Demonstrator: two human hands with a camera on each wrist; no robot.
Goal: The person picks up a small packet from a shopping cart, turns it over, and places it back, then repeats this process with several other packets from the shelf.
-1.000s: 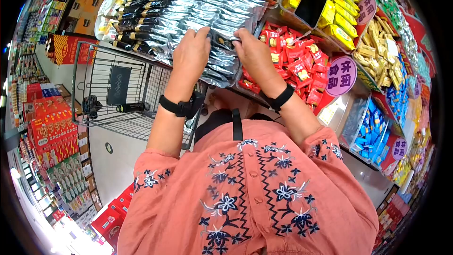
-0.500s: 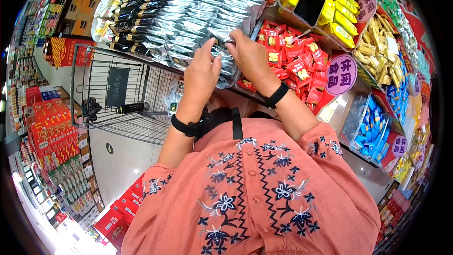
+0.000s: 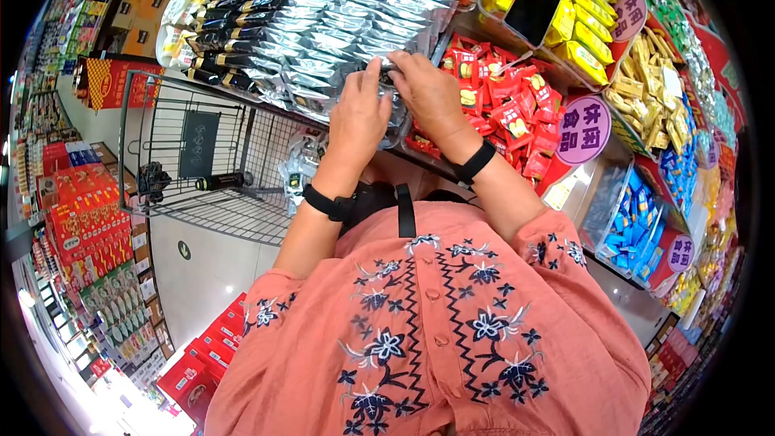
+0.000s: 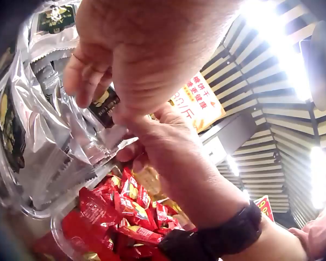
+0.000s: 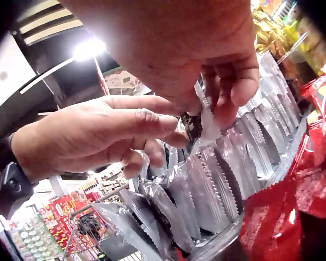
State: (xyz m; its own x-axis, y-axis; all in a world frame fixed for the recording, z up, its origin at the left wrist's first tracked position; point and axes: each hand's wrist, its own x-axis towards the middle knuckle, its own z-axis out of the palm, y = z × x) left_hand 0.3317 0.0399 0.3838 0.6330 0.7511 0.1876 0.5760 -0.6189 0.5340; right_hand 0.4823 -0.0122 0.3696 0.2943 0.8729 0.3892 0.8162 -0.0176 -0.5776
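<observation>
Rows of silver snack packets [image 3: 339,24] with black label parts fill a clear bin. At the bin's near right corner, my right hand [image 3: 432,101] pinches one silver packet [image 5: 207,122] by its crimped edge. My left hand [image 3: 359,113] is close beside it, index finger and thumb fairly straight, fingertips right at the same packet in the right wrist view. A dark label [image 4: 105,109] shows between the hands in the left wrist view. Red-wrapped snacks [image 3: 513,109] lie in the bin to the right of my right hand.
A wire shopping cart [image 3: 194,145] stands at the left, with silver packets [image 3: 303,165] at its near end. A black phone [image 3: 533,8] lies on yellow packets [image 3: 585,56]. Purple signs [image 3: 584,130] stick out from the bins. Red boxes [image 3: 194,375] stand behind at the left.
My left hand has moved right and back towards me, close against the right hand. The right hand has shifted slightly left. Packets in the cart have come into view beside the left forearm.
</observation>
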